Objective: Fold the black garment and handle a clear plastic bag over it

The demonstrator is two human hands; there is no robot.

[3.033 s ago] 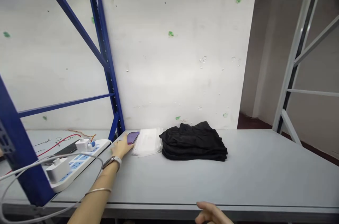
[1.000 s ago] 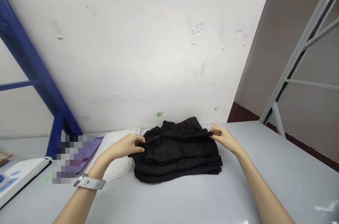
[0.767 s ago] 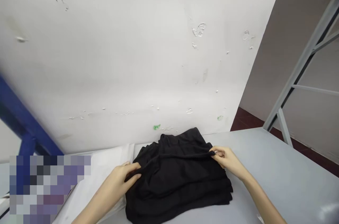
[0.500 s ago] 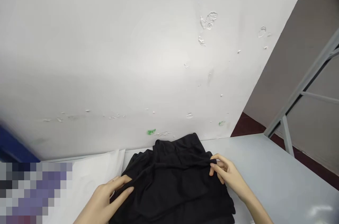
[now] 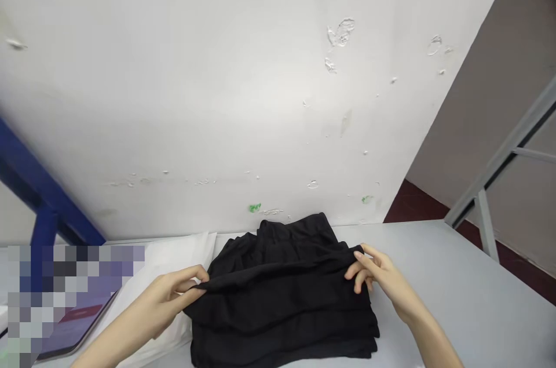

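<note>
The stack of black cloth (image 5: 286, 304) looks matt and soft, a thin woven or knitted fabric with fine creases and folded edges. Beside it, the white sheets (image 5: 174, 266) look like thin translucent plastic, smooth with a faint sheen. The flat device (image 5: 87, 316) has a smooth, glossy face, partly pixelated. The grey surface (image 5: 434, 269) is smooth and satin-like. The white wall (image 5: 195, 78) looks painted, mostly smooth, roughened by blistered, flaking spots. The blue frame (image 5: 26, 171) and grey frame (image 5: 499, 156) look like painted metal.
</note>
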